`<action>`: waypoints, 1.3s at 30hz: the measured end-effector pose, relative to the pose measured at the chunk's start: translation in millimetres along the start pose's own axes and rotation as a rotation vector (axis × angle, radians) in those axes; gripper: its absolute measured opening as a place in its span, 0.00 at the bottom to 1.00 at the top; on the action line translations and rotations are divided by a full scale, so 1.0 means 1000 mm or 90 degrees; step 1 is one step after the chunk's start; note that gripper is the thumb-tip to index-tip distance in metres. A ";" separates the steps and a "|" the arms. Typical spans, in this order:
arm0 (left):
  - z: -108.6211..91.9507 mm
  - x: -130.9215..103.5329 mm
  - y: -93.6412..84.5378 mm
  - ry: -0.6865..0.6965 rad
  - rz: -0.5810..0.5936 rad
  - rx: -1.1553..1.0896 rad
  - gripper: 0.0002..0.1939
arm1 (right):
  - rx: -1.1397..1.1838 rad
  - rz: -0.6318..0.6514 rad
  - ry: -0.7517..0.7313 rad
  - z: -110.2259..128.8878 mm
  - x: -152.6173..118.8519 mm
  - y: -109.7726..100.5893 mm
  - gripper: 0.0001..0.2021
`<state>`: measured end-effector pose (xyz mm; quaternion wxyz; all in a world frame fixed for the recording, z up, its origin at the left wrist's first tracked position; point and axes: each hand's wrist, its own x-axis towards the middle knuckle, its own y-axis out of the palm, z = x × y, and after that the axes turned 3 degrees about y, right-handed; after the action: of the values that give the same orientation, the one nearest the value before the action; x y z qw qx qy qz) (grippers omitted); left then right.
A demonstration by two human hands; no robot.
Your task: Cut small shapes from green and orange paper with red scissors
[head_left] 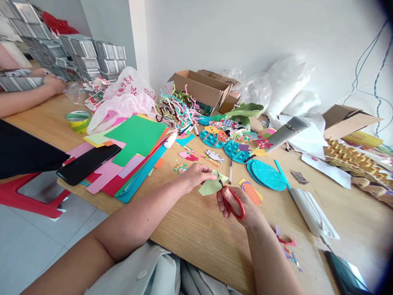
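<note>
The pale green paper (207, 187) sat pinched between the thumb and fingers of my left hand (196, 177), jutting toward my right hand (249, 209), whose fingers were curled through the handles of the red scissors (240, 201), the blades at the paper's right side. Both hands hung over the table (190, 229), my left forearm slanting in from the lower left, my right from the lower right, wrists apart and fingertips nearly meeting. Wood showed between my wrists and the table's front edge. A pen (230, 172) lay just beyond the paper, orange scraps (252, 194) near my right knuckles, and stacked coloured sheets (138, 137) by the front edge well to my left.
</note>
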<state>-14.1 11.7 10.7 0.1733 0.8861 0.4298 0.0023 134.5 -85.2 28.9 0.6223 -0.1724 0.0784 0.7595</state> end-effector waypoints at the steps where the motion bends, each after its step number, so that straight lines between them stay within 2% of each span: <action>1: 0.000 0.000 0.000 0.008 0.003 0.010 0.11 | -0.003 0.001 0.002 0.000 0.000 0.000 0.23; 10: -0.001 0.000 -0.002 0.035 0.041 0.046 0.11 | -0.017 0.023 -0.012 0.001 0.000 -0.001 0.23; 27: -0.003 -0.001 -0.002 0.020 0.038 0.042 0.11 | -0.027 0.005 -0.004 -0.001 0.000 -0.002 0.23; 33: -0.004 0.000 0.001 0.045 -0.020 0.023 0.09 | -0.022 -0.011 -0.001 0.001 0.000 0.000 0.23; 39: -0.001 0.001 0.000 0.028 0.004 0.018 0.09 | -0.009 -0.004 -0.001 0.002 0.001 -0.001 0.23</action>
<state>-13.6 12.8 11.5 0.1514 0.8895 0.4309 0.0167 134.8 -83.4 30.5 0.6235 -0.1767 0.0717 0.7582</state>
